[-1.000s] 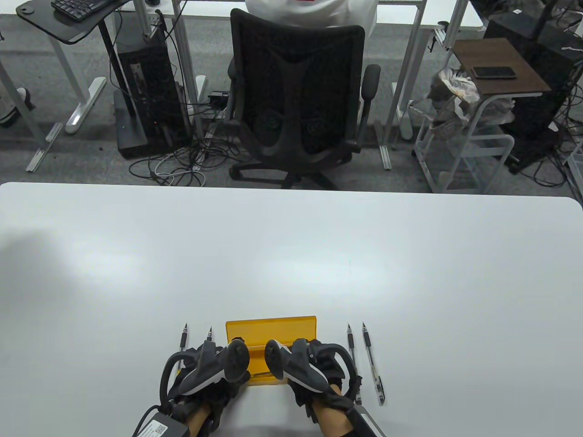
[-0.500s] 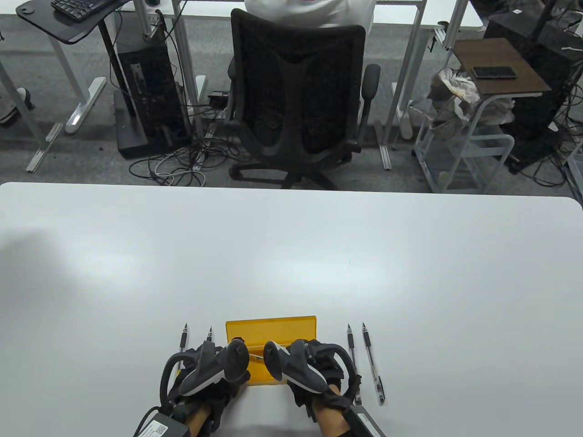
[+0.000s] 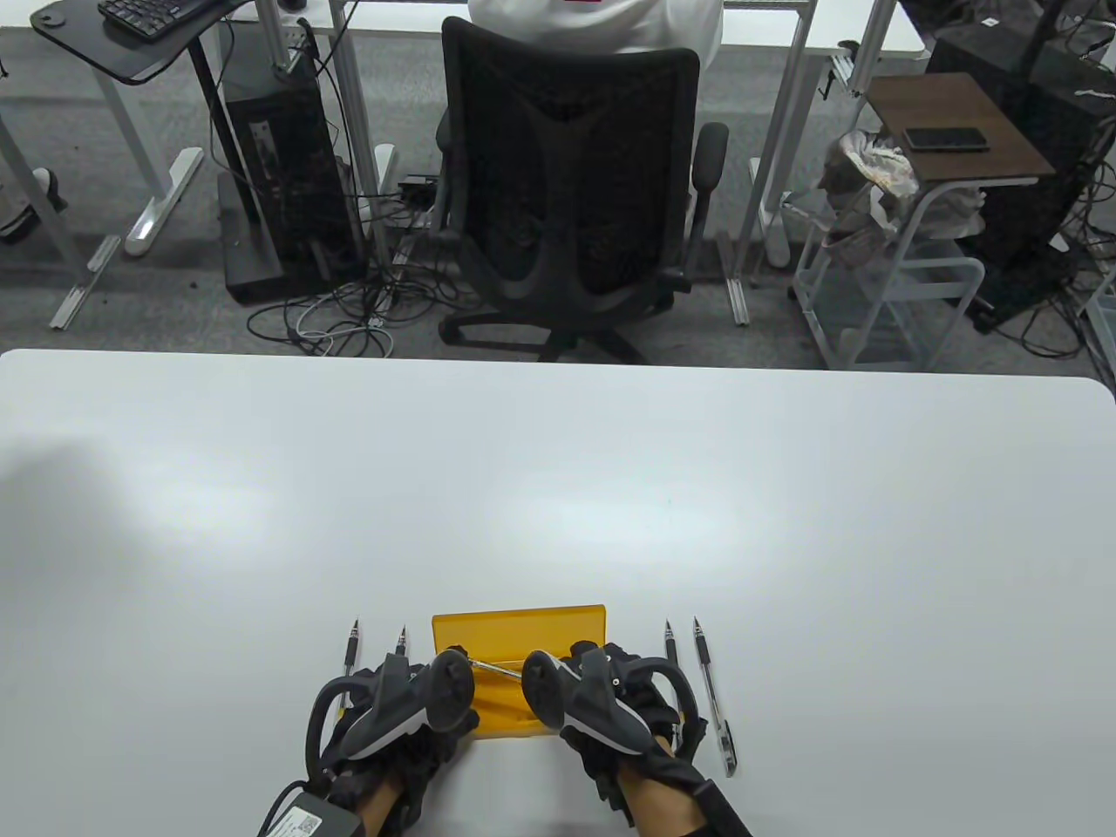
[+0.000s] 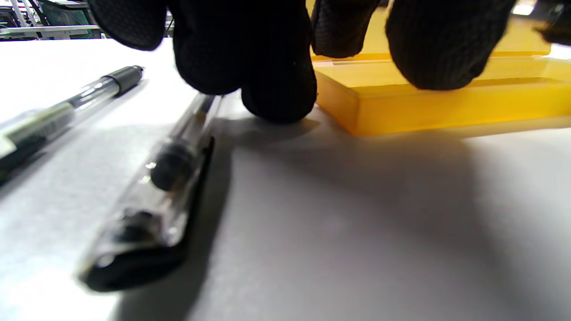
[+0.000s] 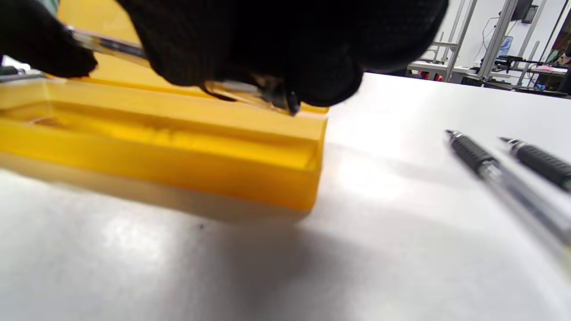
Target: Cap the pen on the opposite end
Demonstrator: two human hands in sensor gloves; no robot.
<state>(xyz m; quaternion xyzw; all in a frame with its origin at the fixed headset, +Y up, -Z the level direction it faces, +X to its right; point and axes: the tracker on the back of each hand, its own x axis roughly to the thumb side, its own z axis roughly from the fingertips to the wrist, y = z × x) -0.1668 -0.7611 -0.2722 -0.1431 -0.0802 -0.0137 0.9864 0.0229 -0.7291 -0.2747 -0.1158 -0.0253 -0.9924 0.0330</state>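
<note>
1. Since the earlier frames, the right hand (image 3: 610,697) has shifted to the right, uncovering a clear pen (image 3: 493,669) that spans the gap between both hands above the yellow tray (image 3: 558,621).
2. The right hand's fingers (image 5: 250,49) grip this pen (image 5: 241,89) over the tray (image 5: 178,165).
3. The left hand (image 3: 410,697) holds the pen's other end; its fingertips (image 4: 276,89) rest on the white table (image 4: 357,223) beside the tray (image 4: 446,107).
4. Two pens (image 3: 352,649) (image 3: 401,643) lie left of the tray, partly under the left hand.
5. Two more pens (image 3: 670,649) (image 3: 713,697) lie right of the tray, side by side.
</note>
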